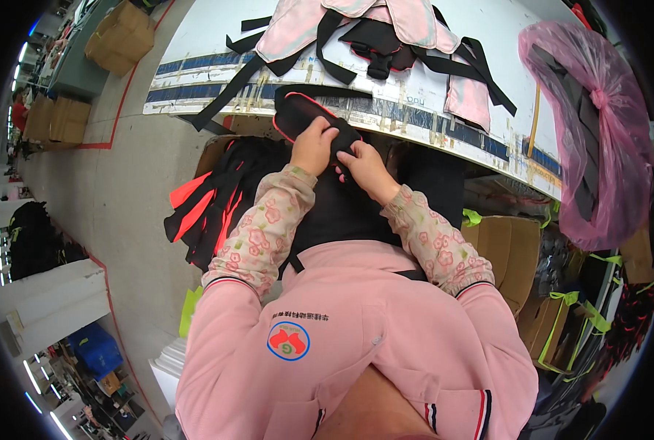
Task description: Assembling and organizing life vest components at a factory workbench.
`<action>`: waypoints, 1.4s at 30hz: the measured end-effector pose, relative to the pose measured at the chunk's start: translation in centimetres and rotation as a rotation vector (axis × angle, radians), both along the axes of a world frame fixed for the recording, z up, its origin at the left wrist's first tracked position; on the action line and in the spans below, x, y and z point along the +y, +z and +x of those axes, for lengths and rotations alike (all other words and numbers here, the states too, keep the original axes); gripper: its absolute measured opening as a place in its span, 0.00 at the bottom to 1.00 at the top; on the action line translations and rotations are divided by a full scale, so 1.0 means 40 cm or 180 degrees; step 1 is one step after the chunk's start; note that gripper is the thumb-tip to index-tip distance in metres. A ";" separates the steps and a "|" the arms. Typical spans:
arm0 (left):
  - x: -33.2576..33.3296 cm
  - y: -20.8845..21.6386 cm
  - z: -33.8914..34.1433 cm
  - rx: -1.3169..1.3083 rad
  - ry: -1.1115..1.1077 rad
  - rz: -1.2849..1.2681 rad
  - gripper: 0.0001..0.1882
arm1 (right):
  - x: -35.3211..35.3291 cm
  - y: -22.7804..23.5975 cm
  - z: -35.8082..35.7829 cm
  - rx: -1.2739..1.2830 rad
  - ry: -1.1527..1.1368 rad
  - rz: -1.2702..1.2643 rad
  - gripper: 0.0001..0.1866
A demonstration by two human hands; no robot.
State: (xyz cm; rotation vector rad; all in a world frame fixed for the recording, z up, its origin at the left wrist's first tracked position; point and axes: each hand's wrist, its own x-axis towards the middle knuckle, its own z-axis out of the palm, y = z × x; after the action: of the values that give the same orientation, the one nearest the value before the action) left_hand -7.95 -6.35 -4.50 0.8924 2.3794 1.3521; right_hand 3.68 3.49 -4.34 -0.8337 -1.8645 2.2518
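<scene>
1. The white table (pixel 195 51) fills the upper part of the frame; its taped near edge slopes from upper left down toward the right side.
2. Both hands are at upper centre, just on the person's side of that edge. Grey floor (pixel 140 172) opens out at left, beyond a bundle of black and red pieces (pixel 210 194) near the left sleeve.
3. Room on the right is tighter: a pink plastic bag (pixel 620 158) hangs over the table's edge at upper right, and a cardboard box (pixel 504 253) stands below the tabletop.
4. The black padded piece with red edging (pixel 295 114) is at upper centre, its rounded end pointing up and left past the hands.
5. The left hand (pixel 312 150) has thumb and fingers clamped on the piece's middle; the right hand (pixel 367 169) pinches its lower right end. The hands are close together.
6. Pink and black strapped pieces (pixel 294 33) lie on the table above the hands, cut off by the top of the frame.
7. The fingers hide part of the held piece, and its dark end blends into the black clothing (pixel 349 213). Whether it touches the table's edge cannot be told.
</scene>
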 end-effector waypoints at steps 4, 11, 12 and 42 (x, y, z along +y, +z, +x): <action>-0.005 0.022 -0.014 -0.0164 0.0385 0.0408 0.14 | 0.005 0.061 -0.035 -0.0230 0.0331 0.0487 0.19; -0.080 0.070 -0.176 0.0651 0.1060 0.0969 0.16 | -0.061 0.189 -0.036 0.0172 0.0664 -0.0256 0.20; -0.093 0.090 -0.193 0.1035 0.1123 0.0815 0.17 | -0.073 0.207 -0.028 0.0270 0.0732 -0.0310 0.20; -1.259 -0.330 -0.027 -0.0142 0.3258 -0.2343 0.17 | 0.025 0.188 -0.158 0.1569 0.1181 0.3231 0.16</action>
State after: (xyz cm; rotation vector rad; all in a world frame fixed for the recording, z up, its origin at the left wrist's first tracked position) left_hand -9.03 -56.70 -17.71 -0.6221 3.0244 0.5107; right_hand -2.64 4.48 3.17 0.2143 -2.5279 1.1061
